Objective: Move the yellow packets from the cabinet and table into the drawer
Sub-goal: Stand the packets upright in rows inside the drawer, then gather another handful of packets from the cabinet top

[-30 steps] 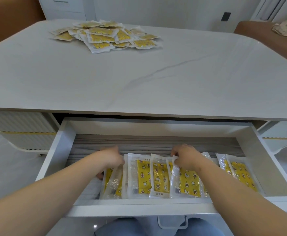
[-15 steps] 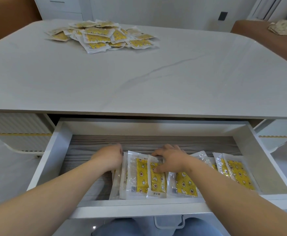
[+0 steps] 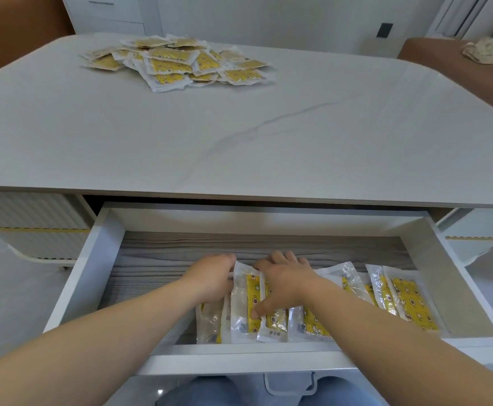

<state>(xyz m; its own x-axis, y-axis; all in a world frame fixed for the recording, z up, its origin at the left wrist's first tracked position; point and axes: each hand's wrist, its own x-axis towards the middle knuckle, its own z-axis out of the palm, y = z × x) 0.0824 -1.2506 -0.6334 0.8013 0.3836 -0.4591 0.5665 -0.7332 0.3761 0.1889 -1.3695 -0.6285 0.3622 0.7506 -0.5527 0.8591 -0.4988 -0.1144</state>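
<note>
The white drawer (image 3: 101,259) under the table is pulled out. Several yellow packets (image 3: 309,323) stand in a leaning row along its front, with more packets (image 3: 409,300) lying at the right. My left hand (image 3: 210,279) holds the left end of the row, its fingers curled over the packet tops and partly hidden. My right hand (image 3: 286,279) lies spread on the row's middle, thumb pressing a packet face. A loose pile of yellow packets (image 3: 177,60) lies on the far left of the table (image 3: 239,127).
The drawer's left half shows bare grey wood-grain floor (image 3: 157,268). A white cabinet (image 3: 107,13) stands behind the table. A brown sofa with a patterned cloth (image 3: 491,51) is at the far right. My knees in blue jeans are below the drawer front.
My right hand slid left along the row and now lies flat on the middle packets. The left-hand packets have been pushed closer together. My left hand stayed at the row's left end.
</note>
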